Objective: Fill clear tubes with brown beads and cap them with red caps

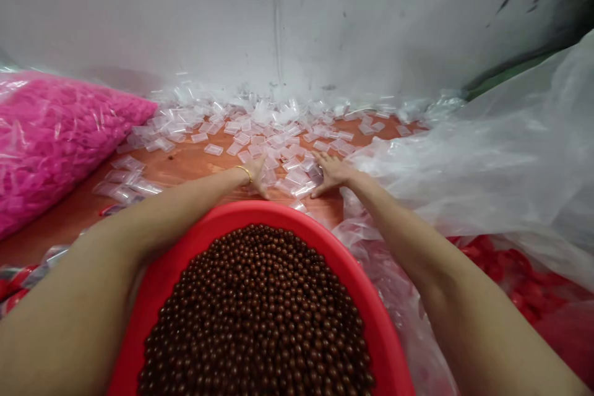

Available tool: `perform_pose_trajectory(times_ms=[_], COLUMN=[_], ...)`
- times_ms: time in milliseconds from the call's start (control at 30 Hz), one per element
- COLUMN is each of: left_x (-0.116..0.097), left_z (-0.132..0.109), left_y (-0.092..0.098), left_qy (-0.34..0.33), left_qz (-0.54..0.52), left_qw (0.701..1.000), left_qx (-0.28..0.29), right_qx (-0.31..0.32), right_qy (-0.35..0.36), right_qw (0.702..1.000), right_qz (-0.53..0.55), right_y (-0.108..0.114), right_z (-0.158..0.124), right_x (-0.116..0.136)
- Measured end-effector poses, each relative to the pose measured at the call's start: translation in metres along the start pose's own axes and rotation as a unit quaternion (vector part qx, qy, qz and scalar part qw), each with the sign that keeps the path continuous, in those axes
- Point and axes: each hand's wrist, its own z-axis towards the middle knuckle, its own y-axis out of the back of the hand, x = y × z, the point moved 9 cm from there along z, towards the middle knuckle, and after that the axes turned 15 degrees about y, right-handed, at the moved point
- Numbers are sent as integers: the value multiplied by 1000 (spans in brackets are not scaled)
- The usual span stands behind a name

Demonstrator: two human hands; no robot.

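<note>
Head camera is showing me both arms stretching forward past the red basin (273,206) of brown balls (266,303), which is sitting nearer than the hands. I am seeing the left hand (255,174) lying uncurled, palm turning inward, and the right hand (331,171) facing it with fingers splaying apart, neither gripping anything. Clear plastic pieces (296,175) are lying between the two palms, with more scattering beyond the fingertips.
</note>
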Motion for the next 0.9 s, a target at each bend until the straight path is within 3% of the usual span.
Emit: perform_pose_trajectory(times_ms=[133, 267, 367, 467, 567, 700, 800, 900], left_x=[-16, -7, 0, -4, -19, -49, -57, -50], left_z=[10, 17, 14, 6, -2, -28, -68, -124], left_y=[-7, -9, -18, -20, -1, 41, 75, 78], left_qy=[19, 49, 58, 54, 26, -42, -103, -155], left_qz=[-43, -173, -327, -420, -460, -420, -400, -345], left_qw=[997, 978, 924, 871, 853, 881, 899, 917], left_qx=[58, 106, 190, 250, 245, 212, 148, 129], right_qx=[-74, -144, -190, -193, -195, -264, -298, -225], right_qy=[94, 101, 85, 120, 147, 190, 251, 299], right_qw=[993, 979, 959, 919, 882, 872, 872, 901], right_qz=[25, 102, 191, 322, 402, 367, 296, 220], right_y=[5, 10, 10, 4, 9, 53, 96, 113], right_z=[12, 10, 7, 9, 9, -8, -44, -84], right_x=[40, 61, 65, 73, 79, 90, 120, 165])
